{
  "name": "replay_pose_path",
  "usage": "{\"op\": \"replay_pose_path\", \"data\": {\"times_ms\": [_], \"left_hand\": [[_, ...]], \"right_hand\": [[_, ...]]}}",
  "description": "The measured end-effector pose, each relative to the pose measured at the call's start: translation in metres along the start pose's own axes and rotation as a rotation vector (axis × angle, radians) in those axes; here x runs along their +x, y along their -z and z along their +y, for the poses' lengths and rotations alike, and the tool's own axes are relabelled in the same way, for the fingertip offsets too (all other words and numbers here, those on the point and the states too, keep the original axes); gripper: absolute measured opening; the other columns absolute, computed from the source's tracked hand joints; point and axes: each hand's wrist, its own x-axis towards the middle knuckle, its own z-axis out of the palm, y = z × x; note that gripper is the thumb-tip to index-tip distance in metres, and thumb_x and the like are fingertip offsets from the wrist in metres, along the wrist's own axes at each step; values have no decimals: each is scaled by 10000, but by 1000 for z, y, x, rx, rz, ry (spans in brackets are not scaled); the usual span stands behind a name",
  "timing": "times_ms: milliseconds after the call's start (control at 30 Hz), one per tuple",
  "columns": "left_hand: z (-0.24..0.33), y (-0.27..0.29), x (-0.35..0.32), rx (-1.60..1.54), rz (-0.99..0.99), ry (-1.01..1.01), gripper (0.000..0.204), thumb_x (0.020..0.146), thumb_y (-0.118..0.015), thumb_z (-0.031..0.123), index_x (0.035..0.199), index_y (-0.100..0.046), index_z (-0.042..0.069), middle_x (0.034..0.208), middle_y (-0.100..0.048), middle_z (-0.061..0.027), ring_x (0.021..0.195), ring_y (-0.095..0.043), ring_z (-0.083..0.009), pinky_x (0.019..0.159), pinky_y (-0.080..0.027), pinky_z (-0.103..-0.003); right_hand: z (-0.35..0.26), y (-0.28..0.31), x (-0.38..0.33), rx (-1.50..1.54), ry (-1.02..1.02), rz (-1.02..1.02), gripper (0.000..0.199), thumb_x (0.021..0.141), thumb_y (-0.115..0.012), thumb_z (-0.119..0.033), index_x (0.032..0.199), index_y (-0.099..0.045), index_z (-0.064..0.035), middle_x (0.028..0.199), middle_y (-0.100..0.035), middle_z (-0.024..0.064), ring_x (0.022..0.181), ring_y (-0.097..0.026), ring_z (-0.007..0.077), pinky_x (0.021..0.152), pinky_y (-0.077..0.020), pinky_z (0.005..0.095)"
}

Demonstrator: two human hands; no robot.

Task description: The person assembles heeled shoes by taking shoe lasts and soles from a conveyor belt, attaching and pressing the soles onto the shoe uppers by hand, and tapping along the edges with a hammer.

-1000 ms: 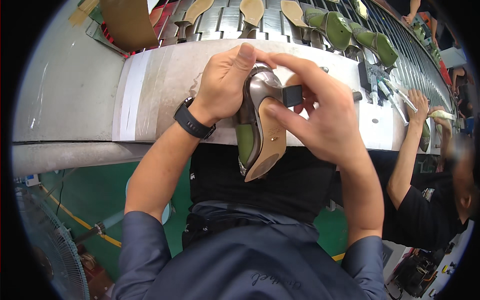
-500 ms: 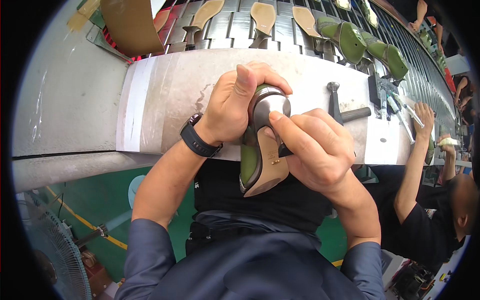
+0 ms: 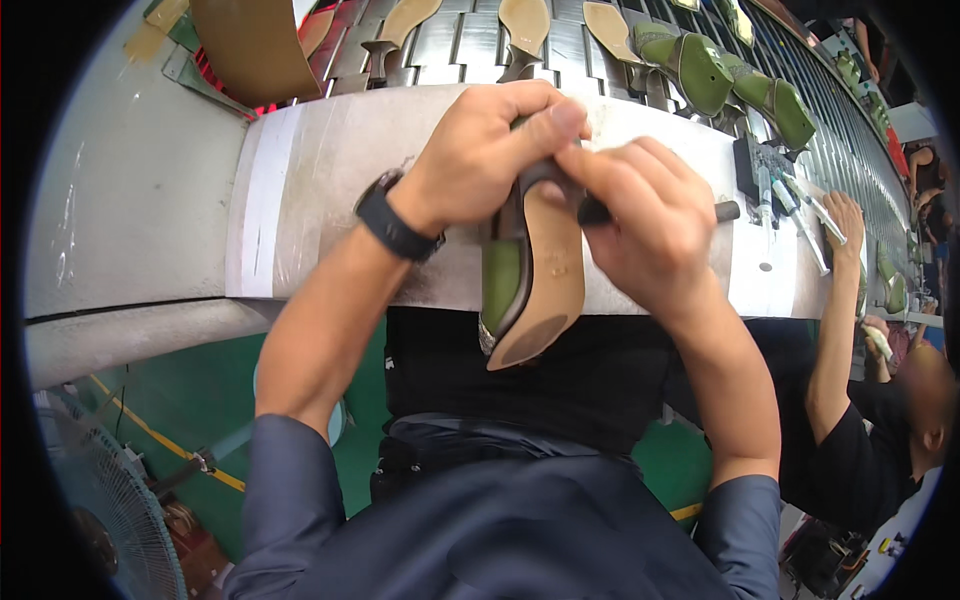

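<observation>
The left hand (image 3: 480,160) is clamped around the heel end of a green shoe (image 3: 525,275), fingers wrapped over the top and thumb pressed down beside the right hand's fingers. The right hand (image 3: 645,225) is closed on a dark-handled tool (image 3: 725,211), whose handle end sticks out to the right; its working end is hidden under the fingers at the shoe's heel. The shoe is held sole-up, its tan sole facing the camera, the toe hanging past the near edge of the table (image 3: 330,190) and over the person's lap. A black wristwatch (image 3: 395,220) sits on the left wrist.

On the table toward its right end lie several pens or slim tools (image 3: 800,205) and a small dark block (image 3: 745,165), near the right hand but apart from it. Beyond the far edge runs a slatted metal conveyor (image 3: 450,40) carrying tan soles (image 3: 525,20) and more green shoes (image 3: 700,65). At the right end of the table a co-worker's arm (image 3: 835,300) reaches up onto it. A fan (image 3: 110,500) stands on the floor at lower left.
</observation>
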Motion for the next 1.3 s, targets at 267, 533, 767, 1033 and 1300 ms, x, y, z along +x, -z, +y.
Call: {"op": "replay_pose_path", "data": {"times_ms": [267, 533, 767, 1033, 1300], "left_hand": [[-32, -12, 27, 144, 109, 30, 458, 1125, -509, 338, 994, -758, -24, 865, -715, -30, 811, -618, -72, 761, -505, -240], [-23, -26, 25, 43, 191, -12, 456, 1113, -512, 292, 884, -690, -60, 685, -651, -70, 670, -575, -97, 634, -474, -304], [-16, -25, 20, -21, 121, 77, 369, 1099, -593, 285, 977, -722, -39, 802, -682, -8, 746, -570, -70, 671, -490, -270], [-24, -15, 12, -261, -42, 78, 313, 1092, -635, 277, 1178, -714, -14, 999, -704, 11, 915, -607, -53, 790, -506, -223], [-30, 7, 15, 161, -153, -189, 557, 851, -898, 350, 1239, -667, 24, 1071, -679, -98, 965, -633, -169, 864, -523, -328]], "right_hand": [[8, 37, 28, 93, -636, -416, 430, 877, -800, -365, 925, -756, 60, 721, -706, 209, 650, -716, 321, 646, -556, 413], [11, 33, 42, -54, -630, -712, 540, 949, -760, -416, 733, -649, 66, 530, -424, 88, 487, -400, 155, 487, -353, 369], [9, 26, 15, 4, -704, -530, 423, 863, -823, -381, 871, -743, 34, 681, -670, 164, 634, -678, 256, 650, -536, 402], [15, 7, -54, 1175, -1253, -330, 477, 1004, -750, -408, 1090, -706, 59, 960, -717, 45, 783, -645, 86, 696, -519, 251], [6, -11, -69, 1404, -1259, -68, 451, 1060, -675, -354, 1255, -666, 53, 1061, -754, 81, 909, -730, 126, 805, -591, 267]]}}
